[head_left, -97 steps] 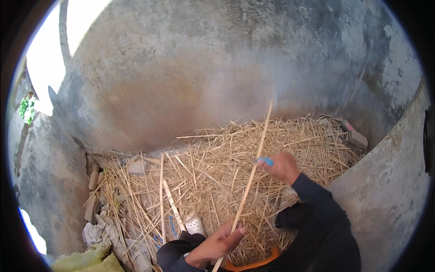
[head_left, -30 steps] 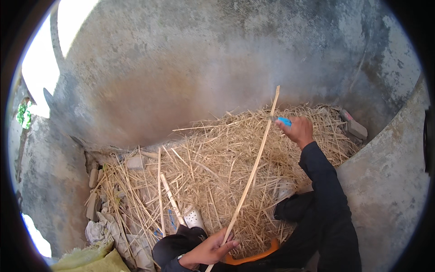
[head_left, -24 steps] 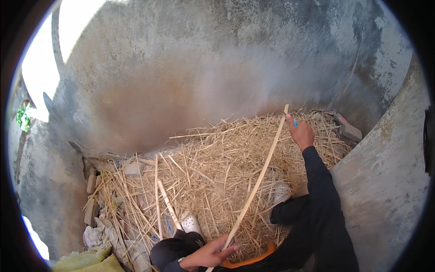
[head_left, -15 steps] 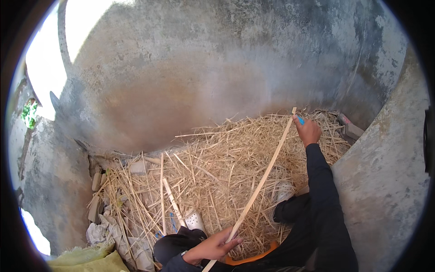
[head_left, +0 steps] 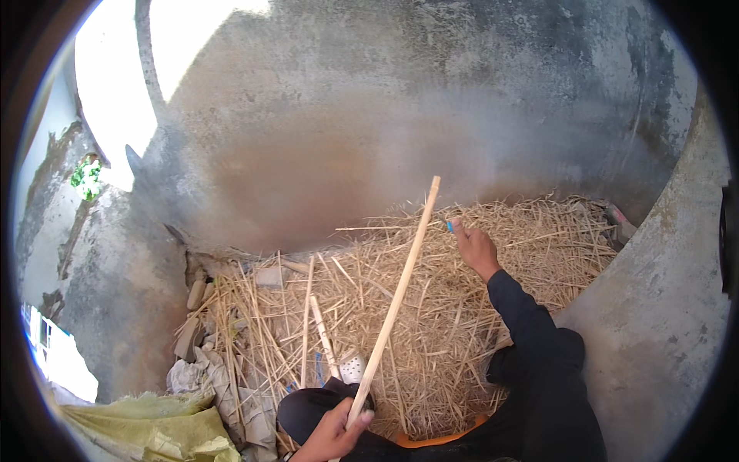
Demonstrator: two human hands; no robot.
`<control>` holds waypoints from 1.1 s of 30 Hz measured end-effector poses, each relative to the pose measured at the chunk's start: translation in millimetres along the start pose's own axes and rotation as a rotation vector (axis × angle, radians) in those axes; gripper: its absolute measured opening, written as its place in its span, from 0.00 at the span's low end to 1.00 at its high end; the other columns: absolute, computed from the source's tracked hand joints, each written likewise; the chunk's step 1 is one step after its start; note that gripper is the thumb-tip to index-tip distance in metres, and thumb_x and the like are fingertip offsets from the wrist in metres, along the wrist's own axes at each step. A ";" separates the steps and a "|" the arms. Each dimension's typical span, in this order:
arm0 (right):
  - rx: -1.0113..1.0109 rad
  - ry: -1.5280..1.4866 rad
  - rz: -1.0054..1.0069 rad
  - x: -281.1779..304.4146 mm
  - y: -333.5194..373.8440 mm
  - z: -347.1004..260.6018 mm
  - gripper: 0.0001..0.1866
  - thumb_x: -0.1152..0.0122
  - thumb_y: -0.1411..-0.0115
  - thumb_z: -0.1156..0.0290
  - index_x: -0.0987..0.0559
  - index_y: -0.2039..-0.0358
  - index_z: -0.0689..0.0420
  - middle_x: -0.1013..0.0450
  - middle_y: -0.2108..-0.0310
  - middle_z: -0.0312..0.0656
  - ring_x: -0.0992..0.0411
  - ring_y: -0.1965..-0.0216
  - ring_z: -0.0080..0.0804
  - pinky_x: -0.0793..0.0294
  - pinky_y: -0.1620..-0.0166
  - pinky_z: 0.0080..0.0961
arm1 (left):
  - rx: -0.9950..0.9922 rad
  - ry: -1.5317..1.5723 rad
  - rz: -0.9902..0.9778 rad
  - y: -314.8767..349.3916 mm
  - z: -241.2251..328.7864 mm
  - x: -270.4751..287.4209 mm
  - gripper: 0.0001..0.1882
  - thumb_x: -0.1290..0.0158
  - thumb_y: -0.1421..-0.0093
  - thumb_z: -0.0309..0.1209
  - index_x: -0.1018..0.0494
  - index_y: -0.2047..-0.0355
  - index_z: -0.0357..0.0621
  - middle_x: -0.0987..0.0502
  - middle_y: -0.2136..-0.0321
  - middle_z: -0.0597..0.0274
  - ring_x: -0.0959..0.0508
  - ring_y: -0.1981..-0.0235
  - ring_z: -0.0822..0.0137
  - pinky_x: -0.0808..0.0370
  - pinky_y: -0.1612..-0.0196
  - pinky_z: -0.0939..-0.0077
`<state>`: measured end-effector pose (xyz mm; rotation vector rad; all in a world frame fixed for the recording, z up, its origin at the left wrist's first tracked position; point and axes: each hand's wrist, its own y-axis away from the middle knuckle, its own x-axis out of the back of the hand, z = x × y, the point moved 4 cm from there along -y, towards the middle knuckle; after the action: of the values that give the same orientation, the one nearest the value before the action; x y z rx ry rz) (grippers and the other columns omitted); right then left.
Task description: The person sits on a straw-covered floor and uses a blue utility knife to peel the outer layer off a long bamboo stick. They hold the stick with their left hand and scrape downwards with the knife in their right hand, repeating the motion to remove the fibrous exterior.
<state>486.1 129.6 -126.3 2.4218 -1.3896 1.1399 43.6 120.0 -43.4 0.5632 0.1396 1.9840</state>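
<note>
In the head view, my left hand (head_left: 332,433) at the lower middle is closed around the lower end of a long pale wooden strip (head_left: 396,296). The strip slants up and away, its far tip standing in front of the grey wall. To the right of the strip's upper part is my right hand (head_left: 479,251), apart from it. Its fingers are curled around something with a small blue part (head_left: 450,226) that shows beside the thumb. The rest of that blue thing is hidden by the hand, so its kind is unclear.
Wood shavings (head_left: 462,339) cover the floor below a curved concrete wall (head_left: 308,146). Sticks (head_left: 323,335) lie near a white perforated clog (head_left: 352,369) on my foot. Yellowish sacking (head_left: 162,431) lies at lower left, with small blocks (head_left: 269,277) farther back. An orange edge (head_left: 443,440) shows beneath me.
My right hand has come left and nearer, off the strip's far end. The strip's tip has swung left and up with my left hand still holding it. The view has shifted a little left.
</note>
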 end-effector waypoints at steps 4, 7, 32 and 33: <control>0.237 0.061 -0.303 4.4 54.6 -52.1 0.40 0.56 0.42 0.30 0.24 0.86 0.57 0.36 0.93 0.44 0.34 0.88 0.41 0.36 0.81 0.38 | -0.071 0.073 0.070 -38.7 -5.6 6.3 0.14 0.58 0.30 0.38 0.35 0.56 0.38 0.37 0.83 0.71 0.34 0.83 0.80 0.36 0.80 0.82; 0.416 0.020 -0.328 38.3 98.5 -72.7 0.38 0.51 0.45 0.30 0.23 0.87 0.55 0.34 0.92 0.43 0.30 0.87 0.41 0.34 0.80 0.36 | -0.167 0.127 0.077 -76.7 15.7 -0.6 0.17 0.58 0.30 0.35 0.39 0.47 0.38 0.35 0.79 0.69 0.32 0.81 0.79 0.34 0.78 0.82; 0.500 0.111 -0.169 36.0 95.4 -66.5 0.39 0.54 0.45 0.28 0.26 0.90 0.55 0.35 0.93 0.42 0.32 0.89 0.42 0.34 0.82 0.37 | -0.216 0.129 -0.146 -152.7 51.6 -24.5 0.24 0.55 0.32 0.30 0.42 0.37 0.35 0.34 0.75 0.74 0.38 0.76 0.83 0.40 0.75 0.85; 0.429 0.126 -0.177 34.8 86.8 -58.7 0.40 0.53 0.46 0.28 0.25 0.90 0.55 0.35 0.93 0.43 0.32 0.89 0.41 0.34 0.82 0.37 | -0.210 0.132 -0.141 -149.1 48.7 -23.4 0.24 0.55 0.32 0.30 0.42 0.37 0.36 0.35 0.76 0.74 0.39 0.77 0.83 0.40 0.75 0.85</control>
<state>396.1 82.5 -83.1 2.6201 -0.9472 1.6472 195.7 162.5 -58.0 0.2797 0.0491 1.8700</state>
